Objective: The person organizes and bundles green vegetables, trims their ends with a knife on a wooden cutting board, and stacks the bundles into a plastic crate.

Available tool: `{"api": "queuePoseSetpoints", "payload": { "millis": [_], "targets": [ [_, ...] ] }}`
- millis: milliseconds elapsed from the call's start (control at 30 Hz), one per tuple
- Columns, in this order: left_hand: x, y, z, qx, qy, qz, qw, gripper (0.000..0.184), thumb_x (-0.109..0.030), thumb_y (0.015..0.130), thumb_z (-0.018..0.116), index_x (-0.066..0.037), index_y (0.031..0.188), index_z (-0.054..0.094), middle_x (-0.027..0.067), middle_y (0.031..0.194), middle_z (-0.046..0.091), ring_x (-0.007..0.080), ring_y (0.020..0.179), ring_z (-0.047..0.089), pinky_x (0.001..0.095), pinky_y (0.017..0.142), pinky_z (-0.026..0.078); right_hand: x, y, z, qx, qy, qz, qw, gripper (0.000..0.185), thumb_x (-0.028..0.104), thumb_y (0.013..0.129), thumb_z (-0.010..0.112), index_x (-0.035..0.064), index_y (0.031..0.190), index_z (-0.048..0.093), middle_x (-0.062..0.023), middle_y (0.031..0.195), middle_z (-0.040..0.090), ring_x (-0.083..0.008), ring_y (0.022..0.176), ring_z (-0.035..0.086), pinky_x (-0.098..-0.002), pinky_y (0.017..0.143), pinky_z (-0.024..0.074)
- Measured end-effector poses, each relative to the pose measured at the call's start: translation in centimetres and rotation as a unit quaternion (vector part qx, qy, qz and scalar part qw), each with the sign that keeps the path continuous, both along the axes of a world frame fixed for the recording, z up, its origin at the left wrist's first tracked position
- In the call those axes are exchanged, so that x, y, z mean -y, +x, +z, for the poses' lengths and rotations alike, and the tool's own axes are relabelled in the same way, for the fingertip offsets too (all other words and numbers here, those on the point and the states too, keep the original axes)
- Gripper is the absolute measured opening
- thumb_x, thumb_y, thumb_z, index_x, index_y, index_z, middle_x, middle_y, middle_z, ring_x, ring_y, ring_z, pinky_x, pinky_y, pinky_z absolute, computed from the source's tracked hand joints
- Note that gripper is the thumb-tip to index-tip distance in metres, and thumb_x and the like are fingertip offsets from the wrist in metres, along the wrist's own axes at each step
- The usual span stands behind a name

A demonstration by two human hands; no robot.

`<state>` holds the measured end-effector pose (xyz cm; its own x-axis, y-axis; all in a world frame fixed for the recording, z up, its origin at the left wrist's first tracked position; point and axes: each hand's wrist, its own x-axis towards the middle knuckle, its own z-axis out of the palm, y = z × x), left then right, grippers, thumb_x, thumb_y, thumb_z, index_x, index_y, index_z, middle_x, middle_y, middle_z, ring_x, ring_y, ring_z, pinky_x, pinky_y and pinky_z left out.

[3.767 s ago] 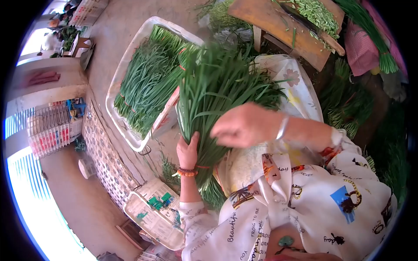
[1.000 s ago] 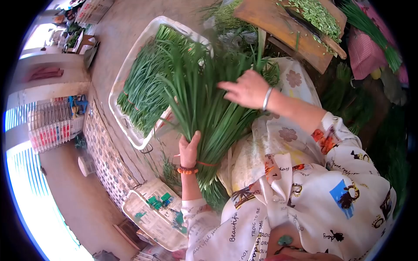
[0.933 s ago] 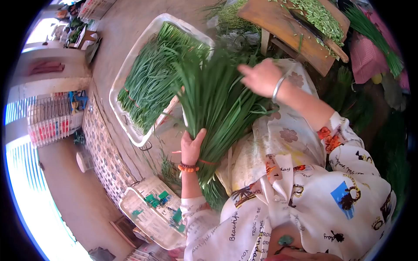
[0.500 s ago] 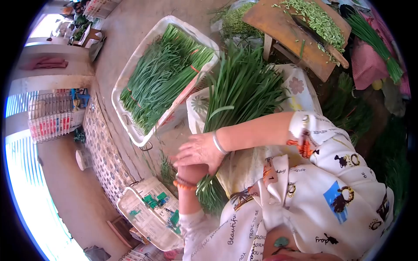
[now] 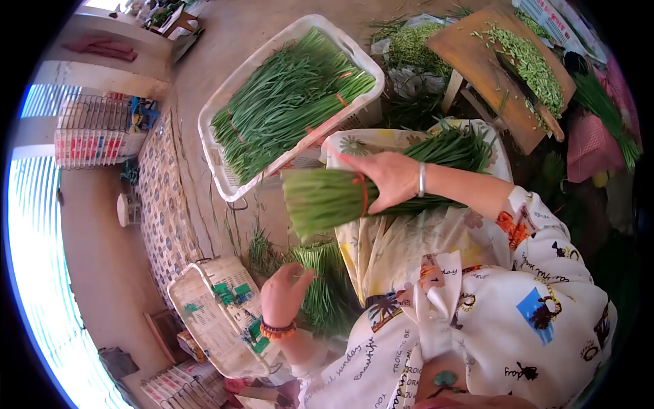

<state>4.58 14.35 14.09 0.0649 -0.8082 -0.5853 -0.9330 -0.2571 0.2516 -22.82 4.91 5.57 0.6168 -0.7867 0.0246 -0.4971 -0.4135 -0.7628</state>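
Note:
My right hand (image 5: 392, 178), with a silver bangle at the wrist, is wrapped around a bunch of garlic chives (image 5: 323, 200). The bunch is held sideways over my lap, pale stem ends to the left, with a red band around it. Its dark leaf ends reach right, across the flowered cloth (image 5: 409, 238) on my lap. My left hand (image 5: 283, 296), wearing beaded bracelets, is lower left with loosely bent fingers apart and nothing visible in them. Close beside it, another bundle of green chives (image 5: 323, 293) stands by my lap.
A white crate (image 5: 235, 187) of banded chive bunches stands ahead. A wooden board (image 5: 470, 51) at upper right carries chopped green pieces and a knife (image 5: 524, 92). An overturned-looking white basket (image 5: 218, 313) lies lower left. More chives (image 5: 603, 112) rest on pink fabric at right.
My hands have come apart from their crossed position. My right hand now grips the chive bunch, turned sideways with the red band showing. My left hand has drawn back. The view has shifted.

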Motion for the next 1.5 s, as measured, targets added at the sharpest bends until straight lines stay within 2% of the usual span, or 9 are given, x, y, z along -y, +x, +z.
{"api": "queuePoseSetpoints", "payload": {
  "millis": [167,300,400,500,800,900,1033,1100,1500],
  "targets": [
    [2.5,-7.9,-4.1,-0.345,-0.114,-0.069,0.929,0.092,-0.022,0.064,0.068,-0.002,0.132,0.010,0.0197,0.129,0.032,0.0245,0.119,0.033,0.0337,0.096,0.027,1.2,-1.4,3.9,0.046,-0.148,-0.133,0.979,0.087,0.033,0.057,0.070,0.0053,0.124,0.022,-0.0150,0.096,0.053,-0.0320,0.084,0.053,-0.0375,0.072,0.0432],
    [5.4,-12.9,-6.1,-0.443,-0.313,-0.101,0.834,0.105,-0.034,0.060,0.073,0.006,0.128,0.004,0.0255,0.129,0.023,0.0334,0.118,0.030,0.0353,0.095,0.027,-0.3,-0.1,8.2,0.054,-0.233,-0.232,0.943,0.084,0.029,0.056,0.071,0.0044,0.122,0.027,-0.0153,0.091,0.051,-0.0310,0.081,0.052,-0.0391,0.071,0.0415],
    [5.9,-12.9,-4.7,-0.441,-0.296,-0.091,0.842,0.101,-0.019,0.062,0.071,0.004,0.129,-0.002,0.0167,0.133,0.015,0.0232,0.121,0.021,0.0330,0.099,0.020,-0.5,0.7,9.9,0.101,-0.261,-0.265,0.923,0.086,0.028,0.055,0.071,0.0026,0.124,0.026,-0.0143,0.095,0.046,-0.0297,0.088,0.048,-0.0388,0.075,0.0378],
    [7.1,-11.9,-5.4,-0.445,-0.271,-0.107,0.847,0.080,-0.020,0.061,0.073,0.009,0.118,0.024,0.0205,0.118,0.034,0.0274,0.108,0.038,0.0362,0.091,0.031,-1.8,2.0,11.6,0.107,-0.257,-0.272,0.921,0.085,0.027,0.056,0.071,0.0023,0.123,0.026,-0.0147,0.099,0.044,-0.0293,0.092,0.045,-0.0396,0.077,0.0363],
    [9.5,-10.9,1.6,-0.649,-0.366,0.167,0.646,0.073,-0.008,0.059,0.070,0.006,0.118,0.029,0.0168,0.114,0.041,0.0258,0.100,0.045,0.0373,0.085,0.038,-1.1,5.2,13.1,0.213,-0.335,-0.148,0.906,0.079,0.018,0.060,0.065,0.0044,0.127,0.026,-0.0177,0.121,0.035,-0.0323,0.109,0.038,-0.0389,0.090,0.0314],
    [14.5,-7.6,3.1,-0.519,-0.557,0.103,0.641,0.072,-0.001,0.058,0.067,0.004,0.119,0.028,0.0151,0.112,0.043,0.0248,0.095,0.048,0.0381,0.083,0.041,1.0,2.4,9.0,0.158,-0.246,-0.121,0.949,0.072,0.018,0.063,0.064,0.0039,0.125,0.028,-0.0185,0.119,0.037,-0.0313,0.110,0.038,-0.0399,0.091,0.0323],
    [20.3,-4.8,4.4,-0.278,-0.593,0.058,0.754,0.079,-0.004,0.057,0.070,0.001,0.123,0.027,0.0158,0.115,0.040,0.0269,0.100,0.043,0.0409,0.087,0.038,2.9,-3.5,0.6,0.072,0.002,-0.147,0.986,0.054,0.015,0.070,0.055,0.0001,0.118,0.036,-0.0198,0.115,0.043,-0.0330,0.107,0.040,-0.0387,0.091,0.0323],
    [23.6,-3.9,3.3,0.017,-0.631,-0.108,0.768,0.086,-0.004,0.056,0.071,-0.003,0.127,0.024,0.0181,0.116,0.037,0.0310,0.104,0.039,0.0433,0.088,0.034,3.6,-5.5,-2.7,0.013,0.032,-0.168,0.985,0.049,0.016,0.070,0.054,-0.0002,0.114,0.040,-0.0192,0.110,0.046,-0.0339,0.105,0.041,-0.0394,0.090,0.0325],
    [37.5,-9.3,-15.6,0.032,-0.369,-0.308,0.876,0.083,-0.005,0.053,0.064,-0.016,0.128,0.028,0.0147,0.104,0.042,0.0323,0.097,0.042,0.0435,0.085,0.032,8.7,-7.4,-9.5,-0.052,0.184,-0.116,0.975,0.040,0.018,0.074,0.052,-0.0005,0.109,0.045,-0.0171,0.105,0.050,-0.0296,0.099,0.046,-0.0356,0.087,0.0359]
  ]
}}
